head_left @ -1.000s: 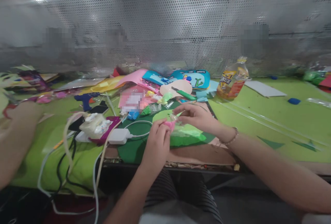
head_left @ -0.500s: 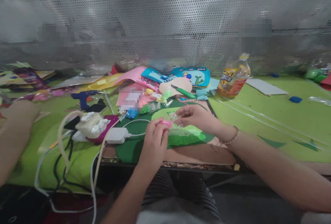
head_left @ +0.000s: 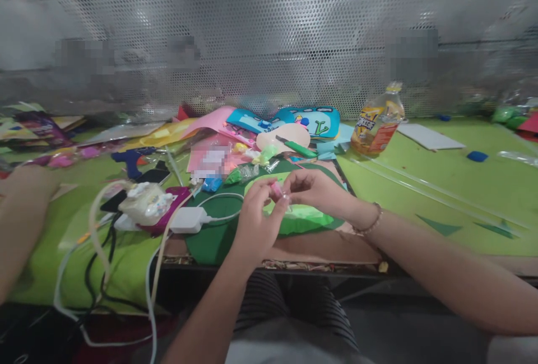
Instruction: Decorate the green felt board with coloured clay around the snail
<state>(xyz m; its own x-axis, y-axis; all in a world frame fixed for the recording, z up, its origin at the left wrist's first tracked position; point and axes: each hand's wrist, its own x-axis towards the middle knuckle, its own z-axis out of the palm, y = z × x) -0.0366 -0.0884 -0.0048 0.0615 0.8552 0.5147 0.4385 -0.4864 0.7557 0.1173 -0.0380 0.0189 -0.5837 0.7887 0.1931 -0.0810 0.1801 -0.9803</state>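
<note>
A small pink lump of what looks like modelling clay in a clear wrapper (head_left: 276, 189) is pinched between my two hands. My left hand (head_left: 257, 221) closes on it with thumb and fingers from the left. From the right, the fingertips of my right hand (head_left: 313, 191) are pinched on its wrapper; part of the lump is hidden behind the fingers. Beneath both hands lies a light green shape (head_left: 311, 219) on a dark green sheet (head_left: 210, 246). Just beyond them are a green clay packet (head_left: 236, 175) and a blue one (head_left: 212, 183).
A green-handled cutter (head_left: 300, 148) rests on a beige cutout. To the left are a glue gun (head_left: 133, 159), a white charger (head_left: 189, 220), tangled cables and another person's arm (head_left: 23, 224). A bottle (head_left: 378, 123) stands at the back right, before a perforated metal panel (head_left: 260, 33).
My left hand has turned and its thumb has come up to the pink clay. My hands are closer together, and the pink lump sits slightly higher between the fingertips.
</note>
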